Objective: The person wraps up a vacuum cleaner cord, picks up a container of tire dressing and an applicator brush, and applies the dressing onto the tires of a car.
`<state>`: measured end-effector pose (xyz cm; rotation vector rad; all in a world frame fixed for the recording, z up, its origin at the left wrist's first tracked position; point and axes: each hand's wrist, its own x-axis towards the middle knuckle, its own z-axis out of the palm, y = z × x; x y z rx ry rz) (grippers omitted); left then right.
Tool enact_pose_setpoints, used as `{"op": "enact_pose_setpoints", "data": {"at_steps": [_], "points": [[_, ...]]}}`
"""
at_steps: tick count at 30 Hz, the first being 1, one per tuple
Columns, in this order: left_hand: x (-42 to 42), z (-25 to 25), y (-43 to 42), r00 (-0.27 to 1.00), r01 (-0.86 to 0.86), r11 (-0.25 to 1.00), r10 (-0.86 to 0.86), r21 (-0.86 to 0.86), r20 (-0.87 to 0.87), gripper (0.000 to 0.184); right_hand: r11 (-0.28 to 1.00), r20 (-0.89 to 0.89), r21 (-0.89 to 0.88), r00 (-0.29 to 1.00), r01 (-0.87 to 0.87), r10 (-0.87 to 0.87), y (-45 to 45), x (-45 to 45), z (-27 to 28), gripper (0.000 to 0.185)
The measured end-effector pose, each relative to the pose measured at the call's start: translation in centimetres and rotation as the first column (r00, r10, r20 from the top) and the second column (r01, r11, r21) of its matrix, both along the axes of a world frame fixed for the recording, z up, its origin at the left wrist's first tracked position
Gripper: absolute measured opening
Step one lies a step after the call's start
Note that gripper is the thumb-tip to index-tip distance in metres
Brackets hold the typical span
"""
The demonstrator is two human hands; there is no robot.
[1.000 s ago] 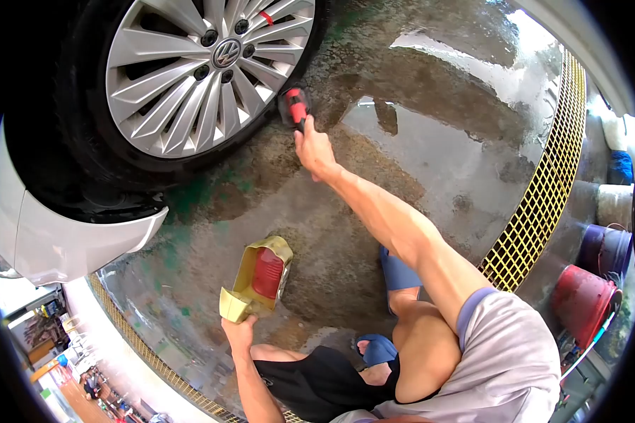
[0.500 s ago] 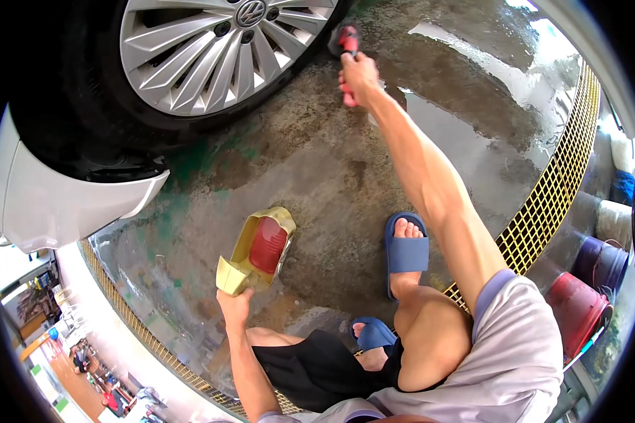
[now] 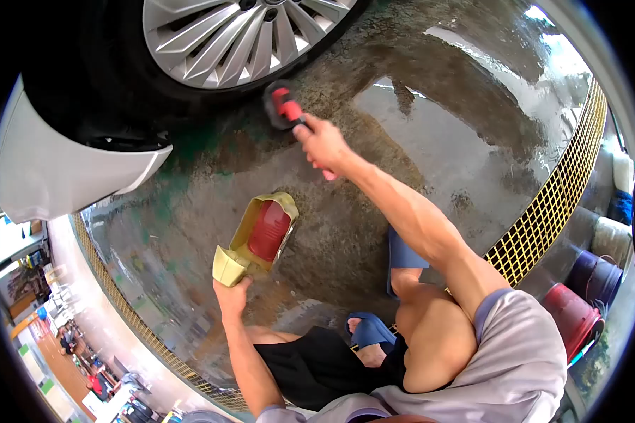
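My right hand (image 3: pixel 323 144) is closed round the handle of a red and black brush (image 3: pixel 286 106), whose dark head is near the lower edge of a car tyre (image 3: pixel 190 106) with a silver wheel rim (image 3: pixel 240 42). Lower down, my left hand (image 3: pixel 231 297) grips the pale end of a yellow cut-open container (image 3: pixel 236 264). Inside that container shows something dark red (image 3: pixel 268 229). The container is over the wet floor; whether it rests on it I cannot tell.
White car bodywork (image 3: pixel 70 155) is at the left. A yellow floor grating (image 3: pixel 550 204) curves along the right, with a red bucket (image 3: pixel 571 314) and a dark blue bucket (image 3: pixel 594 276) beyond it. Blue slippers (image 3: pixel 370 330) are on my feet.
My right hand and the brush moved right and up along the tyre, then came back left and down. The view has shifted, so the wheel sits higher. My left hand still holds the container.
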<state>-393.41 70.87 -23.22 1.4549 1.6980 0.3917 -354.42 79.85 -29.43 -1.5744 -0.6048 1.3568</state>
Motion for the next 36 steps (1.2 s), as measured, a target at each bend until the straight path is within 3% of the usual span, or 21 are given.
{"op": "enact_pose_setpoints", "data": {"at_steps": [1, 3, 5, 8, 11, 13, 20, 23, 24, 27, 29, 31, 34, 36], "points": [[0.1, 0.3, 0.1, 1.000, 0.001, 1.000, -0.001, -0.001, -0.009, 0.039, 0.996, -0.089, -0.054, 0.993, 0.069, -0.073, -0.1, 1.0, -0.2, 0.027], [0.2, 0.6, 0.2, 1.000, 0.004, 1.000, -0.004, -0.005, -0.005, 0.039, 0.927, -0.164, -0.044, 0.912, 0.373, -0.375, 0.4, 3.4, -2.7, 0.025], [0.4, 0.5, 0.3, 1.000, 0.001, 1.000, 0.000, -0.012, 0.018, 0.038, 0.852, -0.183, -0.004, 0.838, 0.523, -0.515, 1.9, 6.7, -4.2, 0.022], [0.8, 0.9, 0.6, 1.000, 0.026, 1.000, -0.026, -0.005, 0.011, 0.036, 0.867, -0.130, 0.050, 0.864, 0.496, -0.487, 4.8, 8.2, -4.7, 0.023], [0.5, 0.4, 0.8, 0.999, 0.036, 0.999, -0.036, 0.025, 0.001, 0.035, 0.866, -0.080, 0.004, 0.863, 0.500, -0.498, 7.0, 3.1, -3.8, 0.023], [0.0, 0.0, 0.8, 0.999, 0.038, 0.999, -0.038, 0.021, -0.015, 0.036, 0.856, -0.202, 0.021, 0.841, 0.517, -0.502, 7.3, -0.2, -4.0, 0.022], [0.5, 0.5, 0.9, 0.999, 0.035, 0.999, -0.035, -0.001, -0.012, 0.036, 0.997, -0.213, 0.033, 0.975, 0.073, -0.065, 2.6, -3.9, 0.0, 0.028], [0.2, 0.2, 0.7, 0.999, -0.005, 1.000, 0.005, 0.017, 0.034, 0.036, 0.956, -0.067, 0.124, 0.959, -0.267, 0.277, -0.1, -2.2, 2.8, 0.037], [0.1, 0.0, 0.6, 0.999, -0.010, 1.000, 0.009, 0.025, 0.039, 0.036, 0.947, -0.019, 0.109, 0.952, -0.301, 0.304, -0.8, -1.7, 3.8, 0.044], [-0.1, -0.1, 0.1, 1.000, -0.003, 0.999, 0.002, 0.037, 0.019, 0.036, 0.999, -0.217, -0.041, 0.976, -0.029, 0.020, -1.2, 0.4, 1.5, 0.036], [0.5, 0.8, 0.3, 0.998, 0.039, 0.999, -0.038, 0.027, -0.049, 0.036, 0.955, -0.188, -0.071, 0.937, 0.287, -0.296, 0.1, 2.3, -1.8, 0.026], [0.2, 0.3, 0.3, 0.999, 0.035, 0.998, -0.034, 0.045, -0.012, 0.036, 0.901, -0.263, 0.000, 0.870, 0.433, -0.418, 2.2, 5.2, -4.7, 0.022], [0.0, 0.1, 0.4, 0.999, 0.043, 0.998, -0.042, 0.053, -0.016, 0.036, 0.900, -0.270, -0.016, 0.865, 0.435, -0.423, 5.6, 4.5, -4.7, 0.020], [0.1, 0.3, 0.5, 0.998, 0.057, 0.997, -0.055, 0.047, -0.030, 0.036, 0.865, -0.545, -0.111, 0.698, 0.489, -0.465, 7.5, 0.9, -3.6, 0.019]]}}
